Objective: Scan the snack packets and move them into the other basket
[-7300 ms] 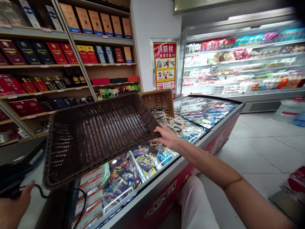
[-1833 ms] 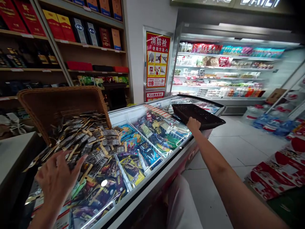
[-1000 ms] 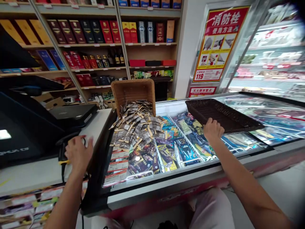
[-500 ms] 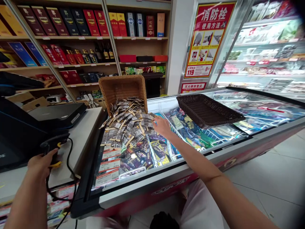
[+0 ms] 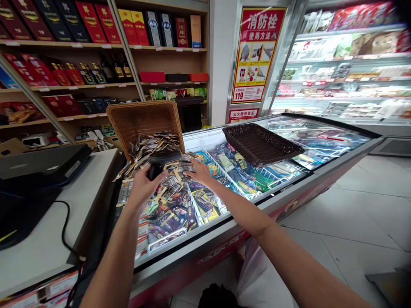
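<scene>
My left hand [image 5: 144, 185] is closed around the handle of a black barcode scanner [image 5: 164, 157], held above a heap of small snack packets [image 5: 153, 144]. My right hand [image 5: 201, 173] pinches a small clear packet [image 5: 186, 166] at the heap's right edge, thumb below and fingers above. The heap spills out of a tan wicker basket [image 5: 144, 112] tipped on its side. The packets lie on the glass top of a chest freezer [image 5: 192, 246]. The scanner head hides part of the heap.
A dark brown woven tray [image 5: 260, 145] rests on the freezer glass to the right. At left a counter [image 5: 86, 188] carries a black device [image 5: 41, 160] and a black cable [image 5: 66, 226]. Shelves of boxed bottles [image 5: 90, 21] stand behind.
My left hand has brought the scanner from the counter on the left to over the packets. My right hand stays at the heap's right edge. The view has turned right.
</scene>
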{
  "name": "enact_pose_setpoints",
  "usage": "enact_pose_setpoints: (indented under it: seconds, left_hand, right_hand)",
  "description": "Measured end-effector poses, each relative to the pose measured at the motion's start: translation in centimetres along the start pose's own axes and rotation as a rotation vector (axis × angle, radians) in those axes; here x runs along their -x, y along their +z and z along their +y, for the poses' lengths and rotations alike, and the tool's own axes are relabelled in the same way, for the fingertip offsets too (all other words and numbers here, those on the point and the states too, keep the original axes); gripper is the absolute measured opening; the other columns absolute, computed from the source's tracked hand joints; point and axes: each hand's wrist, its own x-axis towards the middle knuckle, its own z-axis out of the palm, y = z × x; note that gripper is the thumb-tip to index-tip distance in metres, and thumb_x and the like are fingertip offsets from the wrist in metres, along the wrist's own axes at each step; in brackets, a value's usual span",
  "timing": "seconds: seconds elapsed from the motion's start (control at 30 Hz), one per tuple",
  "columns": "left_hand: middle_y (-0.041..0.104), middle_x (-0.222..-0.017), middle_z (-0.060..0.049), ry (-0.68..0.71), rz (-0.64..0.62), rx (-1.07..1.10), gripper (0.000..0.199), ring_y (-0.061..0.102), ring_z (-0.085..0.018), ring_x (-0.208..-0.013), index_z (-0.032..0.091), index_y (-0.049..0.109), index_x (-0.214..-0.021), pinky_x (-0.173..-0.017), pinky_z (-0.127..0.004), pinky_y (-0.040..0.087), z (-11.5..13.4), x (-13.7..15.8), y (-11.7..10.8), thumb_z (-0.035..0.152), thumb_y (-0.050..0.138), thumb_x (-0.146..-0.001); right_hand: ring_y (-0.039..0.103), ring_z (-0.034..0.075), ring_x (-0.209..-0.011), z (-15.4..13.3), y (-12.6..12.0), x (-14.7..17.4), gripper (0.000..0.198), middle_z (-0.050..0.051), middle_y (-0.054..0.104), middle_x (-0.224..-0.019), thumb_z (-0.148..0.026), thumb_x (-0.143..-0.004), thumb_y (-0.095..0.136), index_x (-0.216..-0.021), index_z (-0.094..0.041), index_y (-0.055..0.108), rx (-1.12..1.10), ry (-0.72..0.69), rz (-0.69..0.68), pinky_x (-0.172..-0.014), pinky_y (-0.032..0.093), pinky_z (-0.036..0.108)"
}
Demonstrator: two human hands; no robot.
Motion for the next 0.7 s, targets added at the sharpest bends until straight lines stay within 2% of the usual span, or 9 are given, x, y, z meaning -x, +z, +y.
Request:
enact_pose_setpoints:
  seconds: [0.1, 0.17, 0.23, 0.33, 0.4, 0.47, 0.53, 0.63, 0.7]
  left_hand:
    - [0.049, -0.051, 0.009, -0.012, -0.007, 0.126, 0.04, 0.044, -0.008, -0.04, 0.02, 0.057, -0.08, -0.038, -0.019, 0.034, -1.6, -1.1, 3.6, 0.046, 0.084, -0.066]
    - [0.054, -0.056, 0.008, -0.03, 0.006, 0.178, 0.04, 0.045, -0.008, -0.041, 0.02, 0.057, -0.082, -0.039, -0.02, 0.034, -2.5, -1.3, 4.5, 0.047, 0.083, -0.068]
    - [0.059, -0.062, 0.005, -0.07, 0.017, 0.215, 0.042, 0.047, -0.007, -0.042, 0.019, 0.058, -0.085, -0.04, -0.02, 0.036, -3.2, -1.0, 4.7, 0.05, 0.083, -0.069]
    - [0.061, -0.065, 0.005, -0.119, 0.05, 0.259, 0.045, 0.047, -0.006, -0.041, 0.019, 0.058, -0.085, -0.039, -0.019, 0.036, -3.8, -0.3, 4.6, 0.051, 0.083, -0.067]
    - [0.061, -0.064, 0.005, -0.137, 0.058, 0.264, 0.046, 0.046, -0.006, -0.04, 0.019, 0.057, -0.082, -0.039, -0.019, 0.035, -4.0, 0.0, 4.7, 0.05, 0.086, -0.064]
    - [0.062, -0.065, 0.004, -0.157, 0.051, 0.262, 0.049, 0.046, -0.006, -0.041, 0.019, 0.058, -0.083, -0.039, -0.019, 0.035, -3.9, 0.2, 4.9, 0.05, 0.088, -0.06]
    - [0.064, -0.067, 0.003, -0.188, 0.03, 0.266, 0.053, 0.05, -0.007, -0.043, 0.019, 0.06, -0.085, -0.04, -0.02, 0.037, -3.7, 0.4, 5.2, 0.052, 0.09, -0.056]
    - [0.067, -0.07, 0.001, -0.233, -0.025, 0.267, 0.06, 0.057, -0.011, -0.048, 0.018, 0.062, -0.087, -0.044, -0.022, 0.043, -3.4, 0.7, 5.5, 0.055, 0.092, -0.05]
    - [0.068, -0.071, 0.0, -0.241, -0.033, 0.252, 0.062, 0.06, -0.013, -0.05, 0.018, 0.063, -0.087, -0.048, -0.025, 0.047, -3.3, 0.9, 5.6, 0.058, 0.092, -0.049]
  right_hand:
    - [0.055, 0.031, -0.131, 0.2, -0.2, -0.3, 0.047, 0.009, 0.06, -0.14, -0.041, -0.096, 0.064, -0.142, -0.029, 0.059, -0.012, -0.084, -0.023, -0.111, 0.042, 0.045]
    - [0.053, 0.028, -0.132, 0.5, -0.4, -0.5, 0.037, 0.007, 0.057, -0.145, -0.028, -0.099, 0.058, -0.135, -0.031, 0.066, 0.011, -0.127, -0.004, -0.113, 0.04, 0.042]
    - [0.051, 0.027, -0.133, 0.8, -0.8, -0.8, 0.038, 0.007, 0.052, -0.149, -0.019, -0.1, 0.051, -0.13, -0.031, 0.071, 0.018, -0.127, 0.055, -0.115, 0.038, 0.043]
    - [0.047, 0.028, -0.137, 1.7, -1.5, -1.2, 0.039, 0.009, 0.048, -0.151, -0.013, -0.097, 0.05, -0.121, -0.028, 0.077, -0.09, -0.021, 0.178, -0.117, 0.037, 0.045]
    - [0.047, 0.027, -0.138, 2.7, -2.0, -1.5, 0.038, 0.008, 0.051, -0.147, -0.01, -0.094, 0.049, -0.11, -0.025, 0.08, -0.25, 0.093, 0.256, -0.113, 0.042, 0.042]
    - [0.056, 0.026, -0.127, 3.9, -2.4, -1.7, 0.036, 0.009, 0.061, -0.134, -0.013, -0.09, 0.049, -0.099, -0.022, 0.082, -0.444, 0.196, 0.324, -0.103, 0.05, 0.038]
    - [0.065, 0.025, -0.105, 5.0, -2.6, -2.1, 0.031, 0.008, 0.071, -0.11, -0.02, -0.087, 0.052, -0.094, -0.02, 0.082, -0.634, 0.268, 0.371, -0.089, 0.054, 0.036]
    - [0.064, 0.02, -0.078, 6.2, -2.6, -2.7, 0.027, 0.004, 0.069, -0.078, -0.031, -0.079, 0.059, -0.089, -0.017, 0.08, -0.847, 0.367, 0.368, -0.073, 0.053, 0.032]
    - [0.062, 0.018, -0.072, 6.6, -2.4, -3.1, 0.026, 0.002, 0.066, -0.072, -0.035, -0.074, 0.064, -0.086, -0.016, 0.076, -0.911, 0.407, 0.351, -0.068, 0.051, 0.03]
